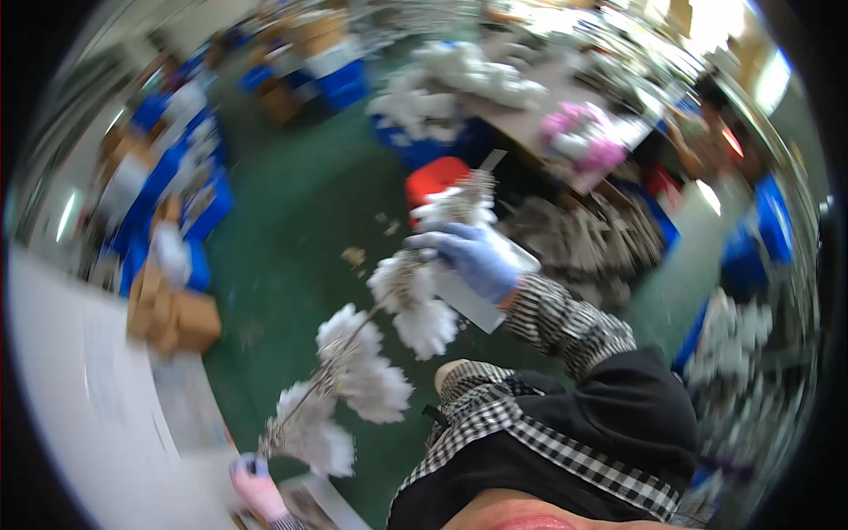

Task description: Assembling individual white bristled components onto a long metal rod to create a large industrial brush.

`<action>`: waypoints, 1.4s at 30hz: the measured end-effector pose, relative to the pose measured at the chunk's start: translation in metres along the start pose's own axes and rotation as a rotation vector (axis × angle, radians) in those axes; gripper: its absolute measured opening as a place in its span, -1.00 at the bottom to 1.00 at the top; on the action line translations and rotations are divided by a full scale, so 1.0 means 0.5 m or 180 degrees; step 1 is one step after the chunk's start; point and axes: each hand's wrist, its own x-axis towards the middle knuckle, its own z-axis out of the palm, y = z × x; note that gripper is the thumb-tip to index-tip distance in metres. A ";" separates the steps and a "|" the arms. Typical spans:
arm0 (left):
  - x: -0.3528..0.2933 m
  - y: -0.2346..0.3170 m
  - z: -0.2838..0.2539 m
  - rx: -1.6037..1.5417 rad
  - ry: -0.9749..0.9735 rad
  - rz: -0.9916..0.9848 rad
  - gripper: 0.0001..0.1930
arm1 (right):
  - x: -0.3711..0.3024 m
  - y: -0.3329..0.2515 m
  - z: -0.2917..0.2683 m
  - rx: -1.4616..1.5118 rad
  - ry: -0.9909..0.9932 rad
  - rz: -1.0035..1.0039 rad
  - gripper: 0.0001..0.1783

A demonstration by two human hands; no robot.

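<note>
A long garland of white feathery leaves (349, 371) on a thin brownish stem stretches diagonally between my hands. At its lower left end my left hand (254, 488), in a pink and pale lavender glove, is closed on the stem. My right hand (477, 261), in a lavender glove, grips the garland's upper part, its fingers curled over the stem. Beyond that hand the garland runs on toward a red stool-like shape (435, 181). Flat white pieces (473, 300) lie beside and under my right hand; what they are is unclear.
On the left stands a white table (84, 380) beside cardboard boxes (177, 314) and blue bins (208, 203). A worktable (530, 124) carries white and pink bundles, with grey-white bundles (583, 234) below. Another person (707, 132) is at the right. Scraps (353, 256) lie on the green floor.
</note>
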 end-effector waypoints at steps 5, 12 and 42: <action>0.302 0.595 0.180 0.0003 -0.0663 0.0531 -0.88 | 0.246 0.085 0.172 0.1005 0.0223 0.0504 -0.49; 0.685 -0.184 0.234 -0.0003 -0.0388 0.0962 -0.89 | 0.368 0.137 0.202 0.0466 0.0691 0.0198 -0.44; 2.422 -0.029 0.611 -0.0178 0.0091 0.2100 -0.84 | 1.844 0.324 0.555 0.0681 0.1407 -0.0368 -0.42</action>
